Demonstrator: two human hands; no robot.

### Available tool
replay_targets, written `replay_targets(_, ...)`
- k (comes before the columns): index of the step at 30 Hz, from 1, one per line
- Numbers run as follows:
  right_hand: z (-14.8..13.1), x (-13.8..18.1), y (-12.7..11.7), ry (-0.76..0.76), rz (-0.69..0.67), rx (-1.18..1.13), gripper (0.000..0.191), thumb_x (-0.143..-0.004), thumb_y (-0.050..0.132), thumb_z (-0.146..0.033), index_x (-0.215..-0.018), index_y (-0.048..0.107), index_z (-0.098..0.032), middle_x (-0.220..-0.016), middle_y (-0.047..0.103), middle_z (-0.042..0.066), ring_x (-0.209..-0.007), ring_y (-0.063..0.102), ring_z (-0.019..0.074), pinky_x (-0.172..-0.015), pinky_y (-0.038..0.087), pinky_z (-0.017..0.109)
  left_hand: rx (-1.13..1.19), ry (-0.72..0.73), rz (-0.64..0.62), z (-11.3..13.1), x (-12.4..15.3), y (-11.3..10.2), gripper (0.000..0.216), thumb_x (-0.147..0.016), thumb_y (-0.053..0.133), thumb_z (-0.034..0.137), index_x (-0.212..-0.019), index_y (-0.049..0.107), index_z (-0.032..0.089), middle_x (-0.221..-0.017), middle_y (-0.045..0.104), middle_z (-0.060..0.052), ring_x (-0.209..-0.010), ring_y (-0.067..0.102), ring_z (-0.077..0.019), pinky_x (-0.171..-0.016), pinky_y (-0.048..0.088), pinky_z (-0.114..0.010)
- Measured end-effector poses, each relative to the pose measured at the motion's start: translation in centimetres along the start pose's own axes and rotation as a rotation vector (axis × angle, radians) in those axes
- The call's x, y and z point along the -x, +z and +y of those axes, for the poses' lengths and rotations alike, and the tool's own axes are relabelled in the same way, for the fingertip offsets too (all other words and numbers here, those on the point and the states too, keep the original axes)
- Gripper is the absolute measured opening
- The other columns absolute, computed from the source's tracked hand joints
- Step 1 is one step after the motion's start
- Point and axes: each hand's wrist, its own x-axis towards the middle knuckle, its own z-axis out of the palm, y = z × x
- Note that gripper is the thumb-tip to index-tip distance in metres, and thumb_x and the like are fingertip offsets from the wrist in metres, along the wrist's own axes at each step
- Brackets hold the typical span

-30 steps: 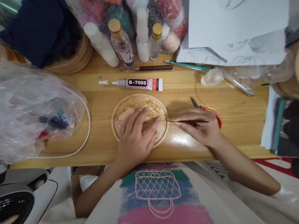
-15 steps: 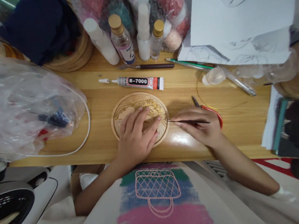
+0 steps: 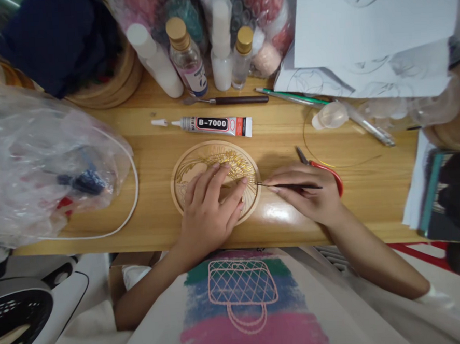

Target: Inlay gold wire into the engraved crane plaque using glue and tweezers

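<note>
My left hand [image 3: 212,204] lies over a round wooden plaque [image 3: 175,180] with a raised rim, its fingers spread and pressing on the surface. Curving gold wire lines [image 3: 235,164] form a pattern across the plaque; my fingers and palm hide part of it. In a pinch grip, my right hand [image 3: 307,190] holds a thin dark pointed tool [image 3: 295,185], its fine tip at the plaque's right rim, near my left index finger. Red-handled scissors [image 3: 339,182] lie partly under my right hand. A loose gold wire [image 3: 306,144] curls behind them.
A B-7000 glue tube [image 3: 213,124] lies behind the plaque, its cap [image 3: 159,123] beside the nozzle. Farther back are a dark-handled spatula [image 3: 241,99] and several bottles [image 3: 190,65]. A plastic bag [image 3: 38,168] and white cable [image 3: 136,183] occupy the left; papers [image 3: 361,29] the back right.
Both hands keep nearly the same place. The right hand's tool has shifted very slightly at its tip; the rest of the scene shows only a small camera movement.
</note>
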Motion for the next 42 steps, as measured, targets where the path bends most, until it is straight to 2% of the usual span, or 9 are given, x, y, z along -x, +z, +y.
replay_targets(13,0.0,-0.1,-0.1,-0.009,-0.004,0.031,0.016,-0.086,0.066,-0.017,-0.095,0.076,-0.026,-0.089,0.079,0.002,-0.082,0.074,0.0185,-0.074,0.062,0.031,-0.057,0.020,0.012,0.1,-0.2,-0.2,0.034,-0.093,0.055,0.027,-0.125,0.063,0.023,-0.136,0.056,-0.015,-0.129,0.050,-0.0321,-0.104,0.040,-0.049)
replay_targets(23,0.0,-0.2,-0.1,-0.065,0.005,0.019,0.021,-0.084,0.067,-0.010,-0.098,0.074,-0.024,-0.089,0.078,0.003,-0.081,0.073,0.0170,-0.071,0.060,0.028,-0.050,0.027,0.017,0.0,-0.2,-0.2,0.034,-0.093,0.056,0.027,-0.126,0.063,0.022,-0.135,0.055,-0.016,-0.127,0.051,-0.0336,-0.103,0.041,-0.050)
replay_targets(29,0.0,0.1,0.0,-0.039,0.049,0.017,0.028,-0.082,0.069,-0.010,-0.102,0.073,-0.028,-0.090,0.078,0.000,-0.080,0.073,0.0165,-0.070,0.060,0.028,-0.033,0.048,0.048,-0.1,-0.2,-0.1,0.034,-0.093,0.055,0.025,-0.125,0.061,0.018,-0.134,0.056,-0.017,-0.127,0.051,-0.0331,-0.102,0.043,-0.049)
replay_targets(36,-0.2,0.5,0.1,0.037,0.201,-0.033,0.027,-0.083,0.070,-0.012,-0.102,0.073,-0.031,-0.089,0.077,-0.001,-0.081,0.074,0.0168,-0.072,0.062,0.031,0.087,0.009,0.072,-0.2,-0.2,-0.3,0.040,-0.091,0.056,0.021,-0.129,0.054,0.010,-0.129,0.059,-0.019,-0.125,0.053,-0.0318,-0.104,0.043,-0.049)
replay_targets(39,-0.2,0.8,0.3,0.125,0.290,-0.108,0.034,-0.086,0.067,-0.012,-0.112,0.071,-0.033,-0.102,0.077,0.000,-0.086,0.075,0.0163,-0.079,0.063,0.032,0.268,-0.075,0.135,-0.5,-0.1,-1.1,0.043,-0.091,0.055,0.019,-0.133,0.049,0.013,-0.128,0.059,-0.015,-0.124,0.054,-0.0268,-0.107,0.044,-0.046)
replay_targets(42,-0.2,1.0,0.4,0.153,0.334,-0.070,0.032,-0.083,0.071,-0.012,-0.108,0.073,-0.032,-0.101,0.078,-0.001,-0.087,0.074,0.0148,-0.080,0.062,0.029,0.357,-0.169,0.210,-0.8,-0.2,-2.1,0.043,-0.092,0.053,0.020,-0.135,0.048,0.021,-0.126,0.059,-0.011,-0.121,0.055,-0.0226,-0.104,0.047,-0.044)
